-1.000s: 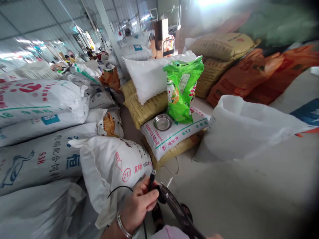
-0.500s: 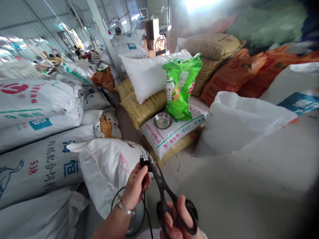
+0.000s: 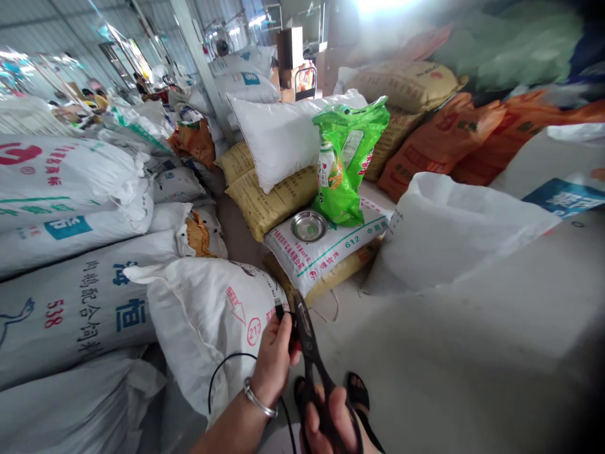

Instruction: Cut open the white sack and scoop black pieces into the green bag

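Stacked feed sacks fill this warehouse floor on every side. Nearest, at the bottom edge of the view, the right hand (image 3: 331, 419) is closed through the handles of black scissors (image 3: 309, 353), blades pointing up and away. Just beside it the left hand (image 3: 274, 359), a bangle on its wrist, pinches the plug end of a black cable (image 3: 222, 372) against the blades. Behind them a white sack (image 3: 203, 315) leans on the pile. Farther off, a small metal dish (image 3: 308, 226) rests on a flat printed sack (image 3: 331, 246), with a green bag (image 3: 347, 164) standing at its far edge and a white pillow-like sack (image 3: 278, 139) behind.
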### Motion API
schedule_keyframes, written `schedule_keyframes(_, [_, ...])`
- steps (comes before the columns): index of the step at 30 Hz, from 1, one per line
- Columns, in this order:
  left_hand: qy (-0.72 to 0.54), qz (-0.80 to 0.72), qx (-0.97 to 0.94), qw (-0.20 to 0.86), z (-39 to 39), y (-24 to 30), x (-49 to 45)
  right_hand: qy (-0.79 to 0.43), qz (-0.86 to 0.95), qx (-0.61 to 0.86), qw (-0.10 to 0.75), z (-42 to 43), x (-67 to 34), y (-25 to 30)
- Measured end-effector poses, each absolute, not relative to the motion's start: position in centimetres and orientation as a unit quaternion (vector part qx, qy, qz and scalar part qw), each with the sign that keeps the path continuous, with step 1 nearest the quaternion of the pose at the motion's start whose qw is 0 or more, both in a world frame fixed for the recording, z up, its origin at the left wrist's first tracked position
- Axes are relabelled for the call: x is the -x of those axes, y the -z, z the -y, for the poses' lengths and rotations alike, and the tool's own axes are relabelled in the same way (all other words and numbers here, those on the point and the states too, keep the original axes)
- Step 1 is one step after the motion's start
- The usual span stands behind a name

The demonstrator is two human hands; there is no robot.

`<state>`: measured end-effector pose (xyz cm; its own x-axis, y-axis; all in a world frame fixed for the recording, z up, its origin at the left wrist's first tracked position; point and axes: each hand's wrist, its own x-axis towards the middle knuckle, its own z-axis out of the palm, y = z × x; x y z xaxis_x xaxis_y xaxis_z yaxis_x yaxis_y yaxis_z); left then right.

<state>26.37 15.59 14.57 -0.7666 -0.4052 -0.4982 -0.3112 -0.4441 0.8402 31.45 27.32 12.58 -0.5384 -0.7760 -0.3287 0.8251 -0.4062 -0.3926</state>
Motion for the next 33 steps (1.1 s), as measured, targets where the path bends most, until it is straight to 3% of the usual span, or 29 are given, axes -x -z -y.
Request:
schedule_keyframes(3, [0.784, 0.52, -0.337, 0.03, -15.3, -14.9, -26.6, 0.855, -0.241, -0.012, 0.458, -27.7, -28.7, -13.0])
schedule_keyframes(9, [0.81, 0.493, -0.306, 0.084, -12.1, -15.7, -27.2, 0.892, -0.414, -0.151, 0.101, -37.6, -19.6, -9.4])
schedule_keyframes(12, [0.795, 0.534, -0.282, 0.06, -12.2, -15.2, -27.4, 0.817, -0.552, -0.115, 0.123, -37.8, -19.6, -8.9])
schedule_keyframes(16, [0.764, 0.597, -0.246, 0.005, -14.1, -14.4, -27.4, 0.73, -0.669, 0.042, 0.135, -31.3, -23.0, -11.6])
schedule_keyframes(19, [0.758, 0.608, -0.234, -0.026, -15.0, -14.1, -27.7, 0.747, -0.642, 0.116, 0.131, -27.7, -24.1, -13.0])
schedule_keyframes(26, [0.834, 0.505, -0.215, -0.055, -14.6, -13.8, -29.0, 0.813, -0.519, 0.127, 0.232, -27.3, -25.0, -12.9])
schedule_keyframes(33, [0.862, 0.441, -0.236, -0.082, -14.5, -14.0, -29.8, 0.803, -0.536, 0.137, 0.22, -26.6, -26.5, -13.5])
